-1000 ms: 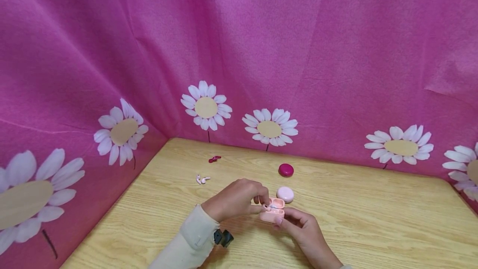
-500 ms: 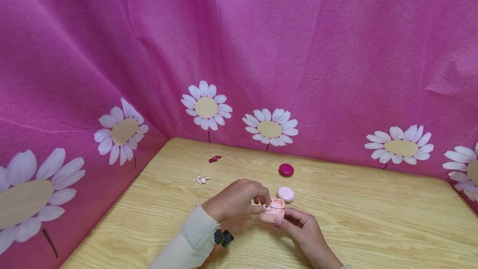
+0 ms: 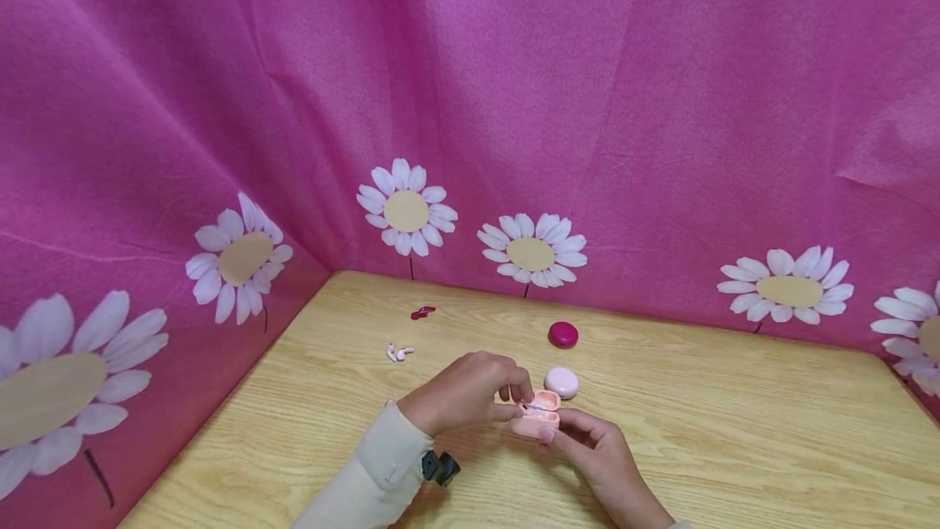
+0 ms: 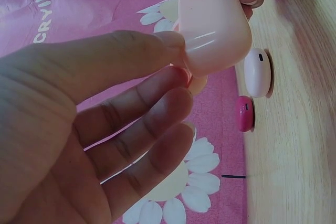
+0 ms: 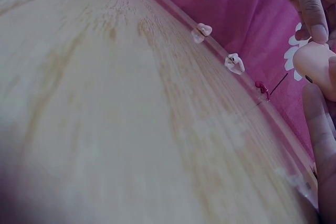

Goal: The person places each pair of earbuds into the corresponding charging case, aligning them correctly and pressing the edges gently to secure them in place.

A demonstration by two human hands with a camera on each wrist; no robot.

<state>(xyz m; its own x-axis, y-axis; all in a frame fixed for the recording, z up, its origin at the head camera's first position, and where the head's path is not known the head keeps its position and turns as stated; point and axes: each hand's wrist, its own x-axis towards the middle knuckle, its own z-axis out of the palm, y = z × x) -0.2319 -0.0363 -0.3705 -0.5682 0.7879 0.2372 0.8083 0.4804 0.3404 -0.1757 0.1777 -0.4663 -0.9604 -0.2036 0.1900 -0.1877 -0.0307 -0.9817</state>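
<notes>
A peach earbud charging case [image 3: 534,428] with its lid raised is held above the table by my right hand [image 3: 604,457], thumb on its front. At the case's left end, my left hand [image 3: 473,393] pinches a peach earbud [image 3: 525,407], its dark spot showing beside the fingertips. From the left wrist, the smooth back of the case [image 4: 218,30] covers the earbud, and my left thumb [image 4: 126,56] meets the case's edge. In the right wrist view the case [image 5: 314,66] sits at the right border, between the fingers of both hands.
Just behind the case stand a closed pale pink round case [image 3: 561,383] and a closed crimson one [image 3: 563,335]. Left of them lie pale pink earbuds [image 3: 400,353] and crimson earbuds [image 3: 423,313]. Peach earbud pieces [image 5: 201,32] also show on the table [image 5: 105,103]. A flowered pink cloth [image 3: 631,145] hangs behind.
The peach earbud at my left fingertips has sunk slightly lower into the case. Both hands and the other things stay nearly where they were.
</notes>
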